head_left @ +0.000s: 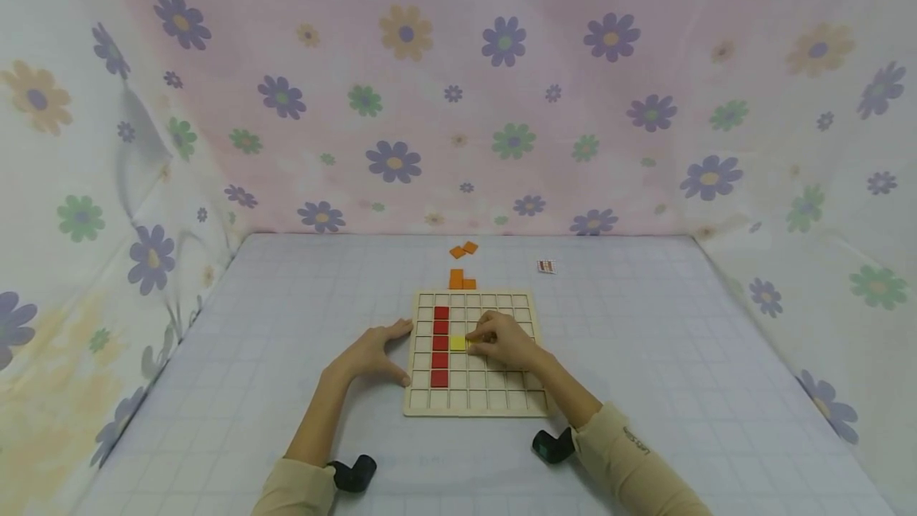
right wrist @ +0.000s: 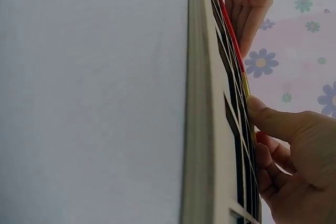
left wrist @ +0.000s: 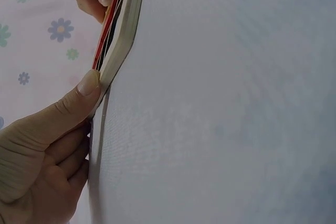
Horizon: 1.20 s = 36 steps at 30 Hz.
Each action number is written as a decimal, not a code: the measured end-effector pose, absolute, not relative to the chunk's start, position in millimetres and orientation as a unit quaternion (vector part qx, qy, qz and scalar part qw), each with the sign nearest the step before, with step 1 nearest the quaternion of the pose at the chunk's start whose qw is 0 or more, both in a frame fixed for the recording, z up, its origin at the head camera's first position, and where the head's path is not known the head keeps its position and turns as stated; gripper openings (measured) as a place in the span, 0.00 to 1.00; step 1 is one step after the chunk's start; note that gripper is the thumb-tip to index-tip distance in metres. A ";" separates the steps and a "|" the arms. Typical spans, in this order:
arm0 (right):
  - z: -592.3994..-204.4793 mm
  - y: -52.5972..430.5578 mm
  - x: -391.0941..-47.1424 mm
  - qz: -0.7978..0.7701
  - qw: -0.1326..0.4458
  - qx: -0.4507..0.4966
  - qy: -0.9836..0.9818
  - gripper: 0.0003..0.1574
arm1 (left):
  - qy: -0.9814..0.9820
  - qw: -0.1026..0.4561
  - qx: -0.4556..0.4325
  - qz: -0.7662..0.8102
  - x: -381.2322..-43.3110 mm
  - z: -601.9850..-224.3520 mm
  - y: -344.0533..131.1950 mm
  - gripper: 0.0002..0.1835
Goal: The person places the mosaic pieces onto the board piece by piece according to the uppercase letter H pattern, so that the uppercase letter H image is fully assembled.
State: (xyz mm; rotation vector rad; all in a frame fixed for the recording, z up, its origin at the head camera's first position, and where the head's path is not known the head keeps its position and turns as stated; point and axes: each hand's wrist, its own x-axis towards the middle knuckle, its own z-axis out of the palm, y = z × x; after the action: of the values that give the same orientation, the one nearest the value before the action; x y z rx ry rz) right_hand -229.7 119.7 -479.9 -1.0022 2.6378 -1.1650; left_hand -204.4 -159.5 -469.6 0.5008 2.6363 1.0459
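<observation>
A pale wooden grid board (head_left: 476,412) lies flat on the table, with several red tiles (head_left: 440,360) filling part of one column. A yellow tile (head_left: 458,343) sits in the cell just right of the red ones. My right hand (head_left: 507,343) is over the board, pinching another small yellow tile (head_left: 470,342) between thumb and fingers; the fingers hide most of it. At the board's left edge, my left hand (head_left: 367,354) rests with thumb and fingers spread apart. Its thumb (left wrist: 88,83) touches the rim in the left wrist view.
Two orange tiles (head_left: 457,279) lie against the board's far edge, and two more loose orange tiles (head_left: 464,249) lie behind them. A small printed card (head_left: 547,267) lies to the back right. Flowered cloth (head_left: 458,102) encloses the table's back and sides.
</observation>
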 end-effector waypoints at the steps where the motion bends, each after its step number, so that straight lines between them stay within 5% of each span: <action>1: -480.2 119.6 -229.9 -0.382 0.043 -0.328 0.863 0.13 | 0.908 0.130 0.173 0.360 -204.5 -469.4 -159.5 0.53; 9: -489.7 112.5 -229.8 -0.379 -0.014 -0.322 0.867 0.12 | 0.907 0.134 0.171 0.362 -205.2 -470.5 -158.5 0.54; 16: -484.0 112.9 -235.5 -0.376 0.011 -0.332 0.865 0.16 | 0.909 0.137 0.162 0.360 -204.3 -469.6 -157.5 0.53; 27: -470.3 120.7 -290.8 -0.455 -0.030 -0.254 0.853 0.15 | 0.910 0.135 0.159 0.359 -205.3 -470.1 -158.9 0.53; 36: -479.6 120.1 -322.8 -0.456 0.024 -0.221 0.862 0.18 | 0.908 0.136 0.164 0.361 -204.2 -470.1 -158.2 0.53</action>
State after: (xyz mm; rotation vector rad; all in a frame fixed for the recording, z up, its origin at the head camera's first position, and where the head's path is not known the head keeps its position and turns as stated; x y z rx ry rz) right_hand -322.8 120.1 -479.6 -0.6833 2.6675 -1.4095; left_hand -204.2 -158.2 -470.1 0.4739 2.6296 1.0447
